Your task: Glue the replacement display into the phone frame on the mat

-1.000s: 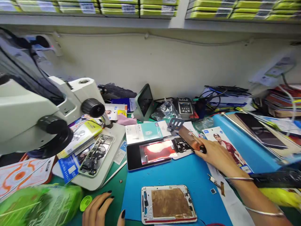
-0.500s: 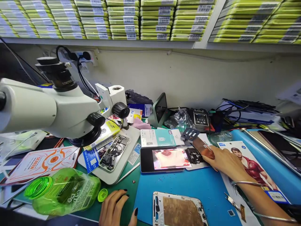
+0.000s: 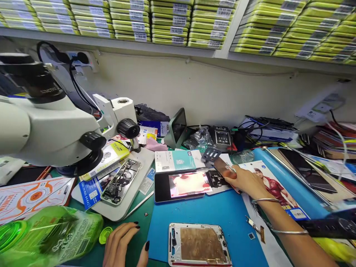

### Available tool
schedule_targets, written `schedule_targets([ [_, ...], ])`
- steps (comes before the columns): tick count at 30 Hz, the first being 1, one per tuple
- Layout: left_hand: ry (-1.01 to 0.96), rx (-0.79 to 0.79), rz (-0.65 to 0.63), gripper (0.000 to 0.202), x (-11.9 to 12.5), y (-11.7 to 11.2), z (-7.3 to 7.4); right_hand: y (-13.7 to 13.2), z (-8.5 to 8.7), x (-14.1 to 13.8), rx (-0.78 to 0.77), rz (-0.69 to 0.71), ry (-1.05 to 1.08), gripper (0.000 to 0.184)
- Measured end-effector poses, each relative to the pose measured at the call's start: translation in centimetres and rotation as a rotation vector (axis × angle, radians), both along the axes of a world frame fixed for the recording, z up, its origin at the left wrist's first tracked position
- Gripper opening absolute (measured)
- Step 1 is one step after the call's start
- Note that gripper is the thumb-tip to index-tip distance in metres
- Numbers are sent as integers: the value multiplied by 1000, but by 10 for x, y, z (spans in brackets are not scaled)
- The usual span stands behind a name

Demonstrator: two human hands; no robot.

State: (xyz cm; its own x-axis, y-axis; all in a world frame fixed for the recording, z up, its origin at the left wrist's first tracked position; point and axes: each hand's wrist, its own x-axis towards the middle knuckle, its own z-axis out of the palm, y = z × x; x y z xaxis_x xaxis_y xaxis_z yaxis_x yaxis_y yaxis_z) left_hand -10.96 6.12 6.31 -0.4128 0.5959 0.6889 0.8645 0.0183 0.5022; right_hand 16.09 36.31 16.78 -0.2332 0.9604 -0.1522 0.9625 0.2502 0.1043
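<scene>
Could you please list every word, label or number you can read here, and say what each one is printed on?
Nothing reads with certainty.
White lettering on the black microscope eyepiece ring: too blurred.
Barcode labels on the yellow-green boxes on the shelf: too small.
Yellow packet under the microscope: print blurred.
Orange and white card: red heading unreadable.
Green plastic bottle label: blurred.
Teal and white packet: too small.

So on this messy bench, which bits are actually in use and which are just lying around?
In use:
right hand on the brown tool
dark part under the tool
left hand resting on the mat

Lying about:
microscope
green bottle
lit phone
open phone frame
</scene>
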Motion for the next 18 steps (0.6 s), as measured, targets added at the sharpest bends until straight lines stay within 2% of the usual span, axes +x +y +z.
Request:
schedule_targets([
  [3, -59, -85, -122, 25, 7, 33, 21, 0, -4, 2, 1, 6, 24, 33],
  [5, 28, -179, -249, 26, 14, 68, 31, 0, -6, 4, 15, 10, 41, 30],
  [8, 107, -310, -363, 25, 28, 121, 40, -8, -6, 7, 64, 21, 66, 26],
  [10, 157, -401, -415, 24, 37, 146, 43, -18, -4, 10, 105, 65, 92, 24],
  [13, 228, -524, -454, 23, 47, 160, 48, -39, -3, 16, 153, 175, 157, 24],
  [18, 305, -648, -471, 28, 48, 163, 57, -73, -13, 23, 190, 388, 273, 29],
])
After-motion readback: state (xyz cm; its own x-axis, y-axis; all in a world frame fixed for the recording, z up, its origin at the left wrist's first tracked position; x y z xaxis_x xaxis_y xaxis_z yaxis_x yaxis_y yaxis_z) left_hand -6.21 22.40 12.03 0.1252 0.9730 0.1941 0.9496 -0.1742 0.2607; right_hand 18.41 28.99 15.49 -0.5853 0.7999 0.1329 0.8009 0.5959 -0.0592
